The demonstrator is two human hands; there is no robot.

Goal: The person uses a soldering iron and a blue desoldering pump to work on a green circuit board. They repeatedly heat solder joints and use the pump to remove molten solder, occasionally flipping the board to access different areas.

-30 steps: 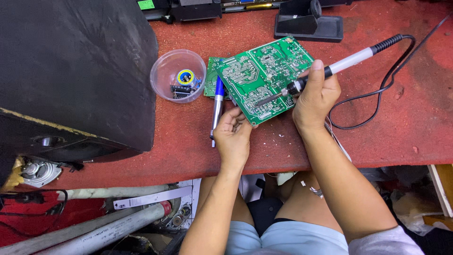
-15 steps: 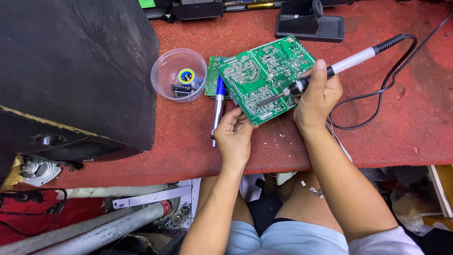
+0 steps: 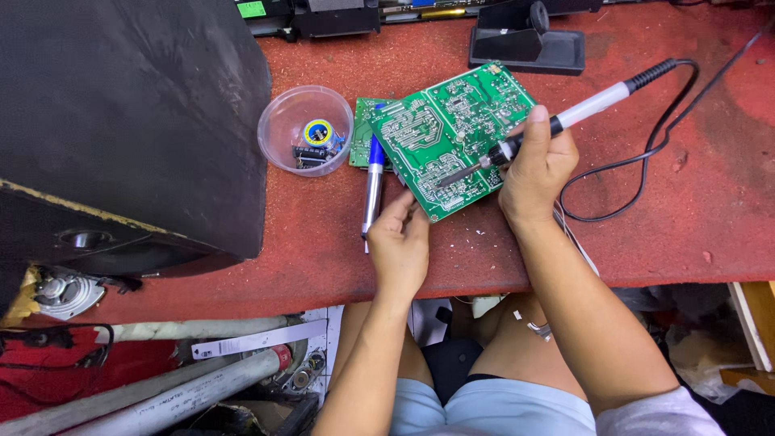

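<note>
A green circuit board (image 3: 449,129) lies solder side up on the red bench (image 3: 662,242). My right hand (image 3: 537,169) grips a soldering iron (image 3: 557,123) with a white handle, its tip resting on the board's near part. My left hand (image 3: 400,242) holds a blue and silver desoldering pump (image 3: 373,182) upright beside the board's near left corner, fingers touching that corner. A smaller green board (image 3: 363,133) lies partly under the big one.
A clear round tub (image 3: 307,129) with small parts stands left of the boards. A large black housing (image 3: 121,121) covers the bench's left side. A black iron stand (image 3: 529,44) sits at the back. The iron's black cord (image 3: 638,161) loops at right.
My left hand and the pump have shifted slightly toward the board's corner. The iron stays on the board.
</note>
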